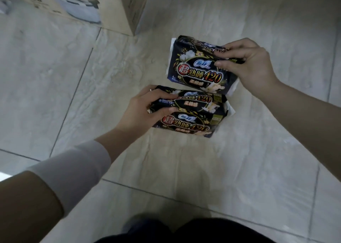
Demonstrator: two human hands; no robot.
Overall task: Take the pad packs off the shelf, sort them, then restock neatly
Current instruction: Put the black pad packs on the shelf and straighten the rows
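Got near pad pack [195, 100] gripped at its left end in curled left hand [142, 111], far pad pack [193, 67] pinched at its right end by right hand [252, 65]. Both crosswise, just apart, over the floor [55, 76].

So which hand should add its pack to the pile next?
Probably the right hand. It pinches a dark pad pack by its edge, just beyond the two stacked packs, with nothing between. The left hand grips the stack's upper pack, so it's busy steadying.
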